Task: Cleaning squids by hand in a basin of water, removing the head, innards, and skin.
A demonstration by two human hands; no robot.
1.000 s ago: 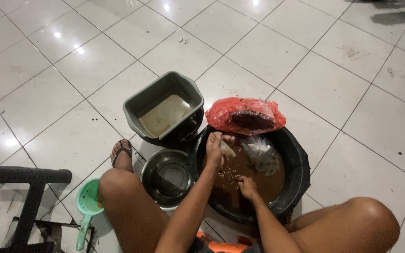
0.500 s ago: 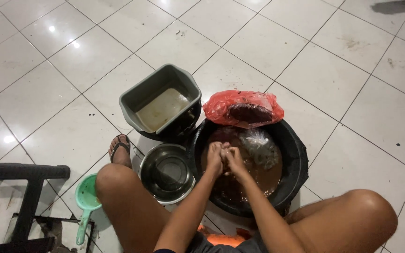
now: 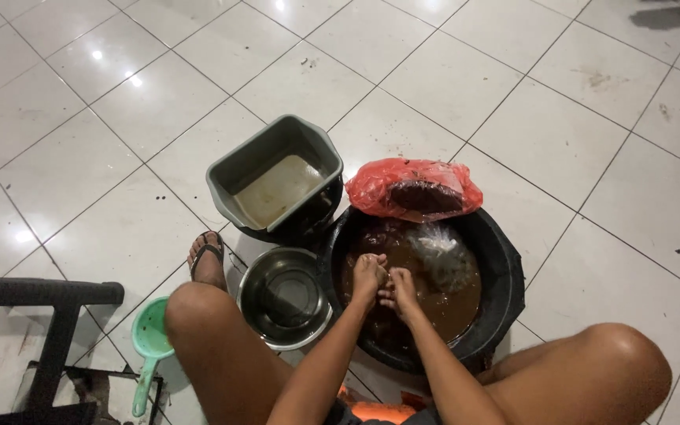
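A black round basin [image 3: 505, 275] holds brown murky water and a clear plastic bag [image 3: 444, 253]. My left hand [image 3: 367, 274] and my right hand [image 3: 399, 291] meet over the water at the basin's left side, fingers curled together around something small that I cannot make out. A red plastic bag [image 3: 387, 186] with a dark lump inside rests on the basin's far rim.
A grey square tub [image 3: 234, 169] with cloudy liquid stands behind a steel bowl [image 3: 255, 277]. A green plastic scoop [image 3: 151, 334] lies by my left knee. A dark stool frame [image 3: 37, 293] is at the left. My sandalled foot [image 3: 206, 260] rests on the white tiles.
My hands came together over the water from being apart, the left one dropping from the far side of the basin. The view shifted slightly.
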